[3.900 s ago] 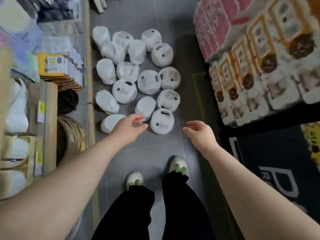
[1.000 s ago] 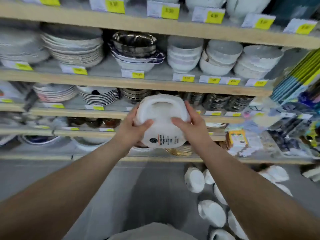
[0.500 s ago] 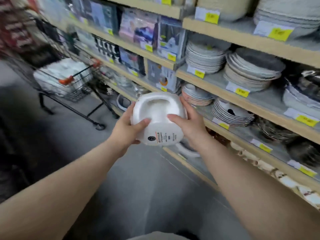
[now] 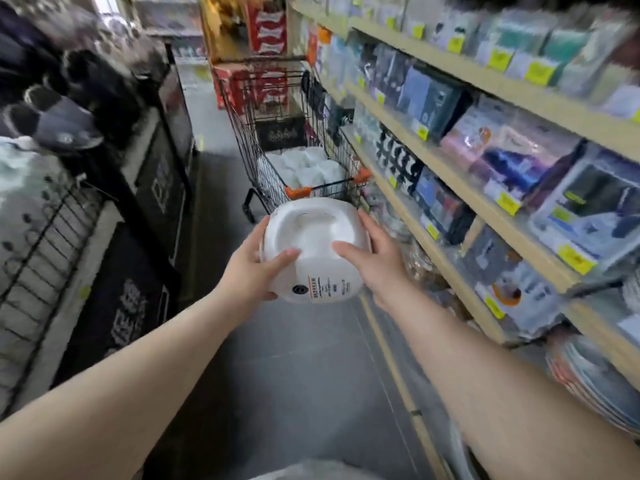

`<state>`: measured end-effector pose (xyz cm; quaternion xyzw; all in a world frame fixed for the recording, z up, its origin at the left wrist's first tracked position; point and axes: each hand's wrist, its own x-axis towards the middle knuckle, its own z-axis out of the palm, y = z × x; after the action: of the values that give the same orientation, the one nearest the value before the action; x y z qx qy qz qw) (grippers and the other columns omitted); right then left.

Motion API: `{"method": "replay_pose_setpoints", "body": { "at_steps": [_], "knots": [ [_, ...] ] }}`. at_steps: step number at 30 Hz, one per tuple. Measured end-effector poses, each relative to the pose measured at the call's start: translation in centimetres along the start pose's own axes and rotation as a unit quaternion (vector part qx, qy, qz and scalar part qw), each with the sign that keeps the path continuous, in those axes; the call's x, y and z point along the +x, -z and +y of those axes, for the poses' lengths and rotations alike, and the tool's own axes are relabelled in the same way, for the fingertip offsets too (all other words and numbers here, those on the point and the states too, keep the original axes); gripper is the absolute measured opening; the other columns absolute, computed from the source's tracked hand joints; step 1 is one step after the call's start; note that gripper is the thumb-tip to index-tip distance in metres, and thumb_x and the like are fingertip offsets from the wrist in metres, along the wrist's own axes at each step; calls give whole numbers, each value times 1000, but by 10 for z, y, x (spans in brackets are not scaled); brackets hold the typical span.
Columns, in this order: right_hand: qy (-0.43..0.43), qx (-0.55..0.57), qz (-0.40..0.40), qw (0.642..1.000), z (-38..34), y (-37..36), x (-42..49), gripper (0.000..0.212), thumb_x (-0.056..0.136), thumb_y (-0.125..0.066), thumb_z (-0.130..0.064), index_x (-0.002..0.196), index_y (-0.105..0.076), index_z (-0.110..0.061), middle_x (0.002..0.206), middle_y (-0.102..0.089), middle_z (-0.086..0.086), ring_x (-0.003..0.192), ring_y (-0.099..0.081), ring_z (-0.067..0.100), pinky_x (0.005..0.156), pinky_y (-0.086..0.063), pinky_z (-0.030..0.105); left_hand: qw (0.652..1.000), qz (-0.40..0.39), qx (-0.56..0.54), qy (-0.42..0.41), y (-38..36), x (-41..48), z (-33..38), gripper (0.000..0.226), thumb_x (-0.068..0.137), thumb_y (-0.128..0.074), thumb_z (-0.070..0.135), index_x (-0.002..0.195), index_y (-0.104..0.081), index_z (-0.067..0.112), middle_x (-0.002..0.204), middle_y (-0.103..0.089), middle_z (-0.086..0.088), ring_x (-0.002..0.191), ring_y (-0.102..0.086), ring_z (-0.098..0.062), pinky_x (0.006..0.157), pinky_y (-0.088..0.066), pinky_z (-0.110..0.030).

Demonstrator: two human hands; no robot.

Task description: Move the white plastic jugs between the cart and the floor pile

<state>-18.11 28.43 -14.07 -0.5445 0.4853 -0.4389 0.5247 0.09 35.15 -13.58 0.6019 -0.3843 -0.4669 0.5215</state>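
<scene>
Both hands clasp a rounded white plastic container (image 4: pixel 313 251) (printed label facing the camera) at chest height: the left hand (image 4: pixel 251 271) curls around its left side, the right hand (image 4: pixel 372 261) around its right. A black wire shopping cart (image 4: pixel 298 147) holding white packages stands beyond it, beside the wooden shelves (image 4: pixel 485 209).

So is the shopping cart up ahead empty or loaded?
Loaded. White wrapped items lie piled in the shopping cart's basket, similar to the white container held between the left hand and right hand.
</scene>
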Motion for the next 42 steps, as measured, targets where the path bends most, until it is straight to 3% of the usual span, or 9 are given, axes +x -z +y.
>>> {"method": "replay_pose_setpoints", "body": {
  "at_steps": [4, 7, 9, 13, 18, 26, 31, 36, 42],
  "knots": [
    [5, 20, -62, 998, -11, -24, 67, 74, 78, -76, -9, 141, -46, -34, 123, -60, -17, 108, -60, 5, 94, -53, 35, 999, 46, -17, -8, 11, 46, 12, 56, 83, -76, 30, 103, -45, 72, 107, -72, 3, 95, -71, -21, 70, -61, -51],
    [-2, 20, -97, 995, -9, -46, 113, 75, 79, -75, -9, 143, -45, -32, 128, -60, -13, 105, -60, 0, 89, -54, 29, 997, 71, -30, 7, 26, 87, 15, 65, 82, -76, 30, 128, -42, 61, 114, -69, 5, 99, -69, -17, 67, -62, -41],
    [-7, 19, -102, 995, -5, -64, 146, 75, 78, -76, -9, 143, -45, -31, 130, -59, -10, 109, -60, 6, 92, -54, 32, 996, 79, -35, 15, 39, 119, 15, 71, 81, -77, 30, 136, -40, 55, 116, -68, 4, 101, -68, -18, 66, -62, -41],
    [-17, 9, -98, 995, 4, -105, 219, 77, 78, -77, -13, 144, -43, -33, 132, -58, -8, 114, -58, 12, 92, -54, 34, 997, 64, -31, 16, 70, 197, 15, 61, 82, -76, 30, 122, -44, 62, 119, -67, 4, 103, -67, -18, 60, -59, -33],
    [-33, 16, -70, 997, 4, -160, 314, 76, 78, -76, -17, 143, -42, -39, 126, -60, -10, 106, -60, 8, 87, -57, 37, 999, 33, -7, 13, 114, 308, 30, 55, 84, -75, 31, 105, -44, 71, 118, -67, 4, 102, -68, -18, 59, -59, -32],
    [-58, 18, -10, 998, 5, -194, 442, 77, 78, -77, -18, 142, -42, -42, 129, -58, -9, 113, -58, 15, 90, -56, 43, 999, -33, 34, 23, 140, 469, 55, 54, 84, -74, 34, 100, -45, 76, 118, -66, 5, 104, -67, -20, 69, -62, -41],
    [-79, 29, 34, 996, 24, -184, 529, 78, 77, -77, -18, 143, -42, -39, 131, -59, -6, 113, -60, 18, 85, -57, 41, 995, -74, 51, 42, 118, 576, 52, 62, 83, -76, 34, 130, -46, 59, 121, -65, 0, 104, -67, -26, 69, -61, -48],
    [-116, 33, 82, 989, 33, -161, 610, 80, 76, -77, -18, 141, -40, -46, 128, -57, -8, 107, -60, 17, 69, -55, 31, 987, -103, 114, 43, 82, 677, 55, 70, 77, -76, 49, 133, -36, 63, 122, -62, 2, 101, -67, -25, 73, -61, -45],
    [-134, 6, 153, 979, 32, -142, 677, 86, 67, -79, -33, 141, -38, -49, 133, -56, -8, 111, -58, 17, 88, -55, 46, 975, -186, 96, 71, 44, 769, 64, 67, 87, -71, 34, 141, -36, 51, 128, -55, 3, 99, -64, -16, 56, -57, -25]
  ]
}}
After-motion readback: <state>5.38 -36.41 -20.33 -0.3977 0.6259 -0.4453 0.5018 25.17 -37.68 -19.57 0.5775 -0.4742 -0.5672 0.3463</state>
